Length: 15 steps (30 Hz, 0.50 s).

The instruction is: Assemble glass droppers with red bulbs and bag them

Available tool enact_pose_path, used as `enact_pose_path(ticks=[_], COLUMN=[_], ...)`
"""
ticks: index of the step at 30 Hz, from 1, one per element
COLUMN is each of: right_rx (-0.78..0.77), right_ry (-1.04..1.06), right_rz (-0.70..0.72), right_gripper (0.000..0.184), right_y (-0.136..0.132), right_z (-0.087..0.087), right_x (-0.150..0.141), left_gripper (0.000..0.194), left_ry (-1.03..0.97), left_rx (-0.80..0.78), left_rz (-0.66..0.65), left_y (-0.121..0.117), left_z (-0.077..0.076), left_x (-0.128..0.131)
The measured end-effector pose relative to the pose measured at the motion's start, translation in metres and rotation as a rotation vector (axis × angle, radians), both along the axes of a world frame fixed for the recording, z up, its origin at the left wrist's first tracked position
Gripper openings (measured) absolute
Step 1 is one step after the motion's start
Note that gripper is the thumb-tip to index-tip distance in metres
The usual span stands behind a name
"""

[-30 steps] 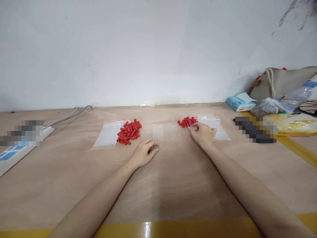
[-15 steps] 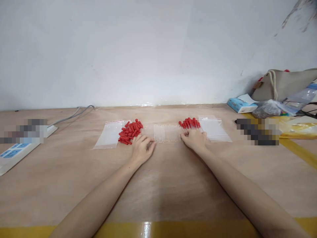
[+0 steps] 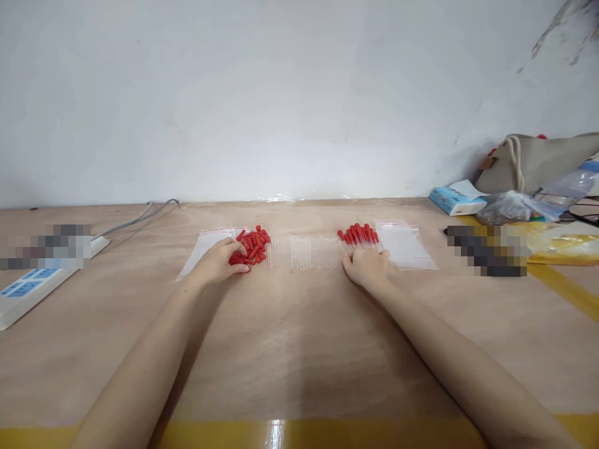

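My left hand (image 3: 221, 260) is at the near left side of a heap of red rubber dropper bulbs (image 3: 256, 242). Its thumb and fingers are apart, with bulbs showing between them. A row of thin clear glass tubes (image 3: 304, 254) lies side by side in the middle of the table. To its right, my right hand (image 3: 368, 265) rests with curled fingers over the lower ends of several glass droppers with red bulbs (image 3: 359, 233). What its fingertips hold, if anything, is hidden beneath the hand.
Clear zip bags lie flat at left (image 3: 199, 246) and right (image 3: 405, 246). A white power strip (image 3: 51, 280) with a grey cable stands far left. At right are a blue tissue pack (image 3: 456, 197), a grey bag (image 3: 543, 162) and yellow plastic packaging (image 3: 561, 240). A wall (image 3: 281, 100) rises behind.
My left hand has moved left, from beside the glass tubes to the near left side of the bulb heap, and its fingers have parted. My right hand has hardly moved.
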State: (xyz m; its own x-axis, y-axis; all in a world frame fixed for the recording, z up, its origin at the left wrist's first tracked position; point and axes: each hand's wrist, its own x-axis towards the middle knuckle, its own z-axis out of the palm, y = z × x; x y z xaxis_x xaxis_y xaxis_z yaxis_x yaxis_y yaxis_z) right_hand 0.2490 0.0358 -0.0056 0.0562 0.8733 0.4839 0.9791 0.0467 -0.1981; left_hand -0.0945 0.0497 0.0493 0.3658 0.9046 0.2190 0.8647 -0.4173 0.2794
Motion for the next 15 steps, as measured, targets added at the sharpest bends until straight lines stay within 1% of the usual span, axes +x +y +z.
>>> enact_pose_path(ticks=[3, 6, 8, 10, 12, 15], right_rx=[0.023, 0.068, 0.079, 0.087, 0.103, 0.136], right_ry=[-0.018, -0.018, 0.008, 0.052, 0.114, 0.184], right_rz=[-0.045, -0.062, -0.042, 0.028, 0.156, 0.375], right_gripper=[0.03, 0.026, 0.025, 0.025, 0.023, 0.023], right_y=[-0.003, -0.007, -0.009, -0.011, -0.011, -0.013], right_z=[0.0, 0.003, 0.004, 0.003, 0.0, -0.004], right_x=[-0.002, -0.006, -0.009, -0.011, -0.012, -0.013], left_gripper=[0.017, 0.018, 0.019, 0.021, 0.023, 0.023], left_ry=[-0.006, -0.013, -0.073, -0.201, -0.388, -0.669], left_rx=[-0.009, 0.024, 0.05, 0.025, -0.037, -0.061], left_rz=[0.009, -0.013, -0.027, -0.024, -0.008, -0.049], left_y=[0.003, 0.003, 0.0, -0.005, -0.009, -0.015], left_z=[-0.001, 0.001, 0.005, 0.007, 0.005, -0.008], left_x=[-0.005, -0.003, 0.002, 0.012, 0.027, 0.054])
